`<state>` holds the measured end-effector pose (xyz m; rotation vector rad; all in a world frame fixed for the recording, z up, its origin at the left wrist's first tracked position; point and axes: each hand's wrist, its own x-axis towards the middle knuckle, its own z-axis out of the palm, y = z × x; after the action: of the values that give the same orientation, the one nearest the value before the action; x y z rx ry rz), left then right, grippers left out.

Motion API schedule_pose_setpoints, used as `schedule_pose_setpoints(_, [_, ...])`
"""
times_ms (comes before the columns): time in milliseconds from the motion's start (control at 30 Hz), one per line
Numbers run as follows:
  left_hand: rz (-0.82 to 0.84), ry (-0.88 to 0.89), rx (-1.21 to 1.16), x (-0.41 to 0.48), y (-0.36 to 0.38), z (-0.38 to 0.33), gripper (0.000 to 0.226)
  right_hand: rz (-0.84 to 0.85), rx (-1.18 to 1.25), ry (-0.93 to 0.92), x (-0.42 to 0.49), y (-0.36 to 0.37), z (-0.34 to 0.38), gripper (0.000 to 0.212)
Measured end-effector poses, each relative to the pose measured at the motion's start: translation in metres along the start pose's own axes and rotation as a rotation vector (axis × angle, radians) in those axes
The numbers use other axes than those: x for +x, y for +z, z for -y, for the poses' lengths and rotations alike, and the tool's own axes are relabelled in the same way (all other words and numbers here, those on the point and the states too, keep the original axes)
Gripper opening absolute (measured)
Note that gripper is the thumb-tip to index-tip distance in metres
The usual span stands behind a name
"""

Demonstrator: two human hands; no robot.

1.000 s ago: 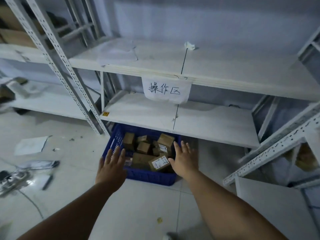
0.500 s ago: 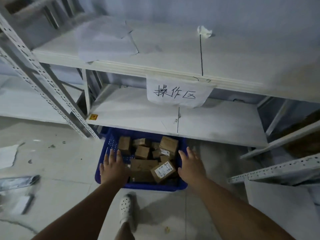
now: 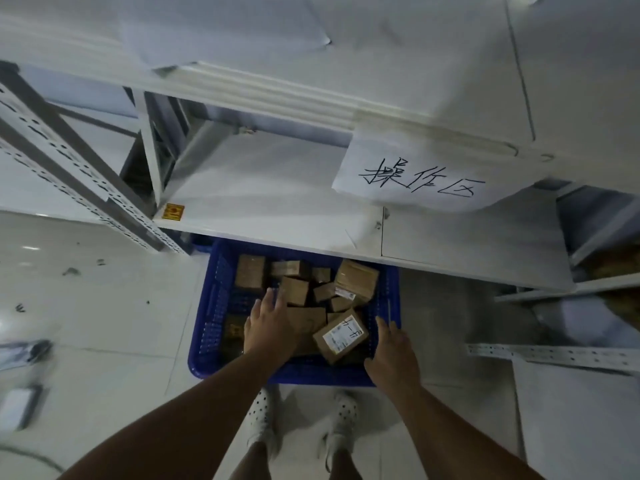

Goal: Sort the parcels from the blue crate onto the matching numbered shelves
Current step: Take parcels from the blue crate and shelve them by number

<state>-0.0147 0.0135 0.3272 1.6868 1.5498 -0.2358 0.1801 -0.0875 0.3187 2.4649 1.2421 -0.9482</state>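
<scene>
A blue crate (image 3: 211, 317) stands on the floor, half under the lowest white shelf (image 3: 277, 202). Several brown cardboard parcels lie in it. One parcel with a white label (image 3: 341, 336) tilts at the crate's front right. My left hand (image 3: 268, 327) reaches into the crate with straight fingers, over the parcels at front left. Held flat at the crate's right front rim is my right hand (image 3: 393, 351), just right of the labelled parcel. Neither hand holds anything.
A paper sign with handwritten characters (image 3: 419, 181) hangs from the upper shelf (image 3: 381, 64). Perforated metal uprights (image 3: 69, 174) stand at the left. A loose perforated bar (image 3: 554, 353) and a white board (image 3: 575, 420) lie at the right. My feet in white shoes (image 3: 263, 414) stand before the crate.
I have stepped closer and bent over the crate. My left hand moved from the crate's front rim into it, over the parcels. My right hand stays at the right rim.
</scene>
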Motion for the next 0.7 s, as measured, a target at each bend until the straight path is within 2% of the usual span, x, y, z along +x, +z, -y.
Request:
schedule_pose_setpoints(267, [0.054, -0.047, 0.091, 0.057, 0.082, 0.021, 0.081, -0.025, 0.055, 0.105, 0.086, 0.064, -0.022, 0.093])
schedule_pose_setpoints(433, [0.103, -0.034, 0.237, 0.107, 0.151, 0.03, 0.076, -0.007, 0.084, 0.089, 0.151, 0.118, -0.056, 0.09])
schedule_pose_setpoints(600, [0.15, 0.019, 0.287, 0.167, 0.212, 0.039, 0.069, 0.047, 0.174, 0.077, 0.211, 0.169, -0.083, 0.089])
schedule_pose_setpoints(700, [0.187, -0.074, 0.221, 0.198, 0.241, 0.053, 0.06, 0.087, 0.113, 0.005, 0.244, 0.197, -0.092, 0.086])
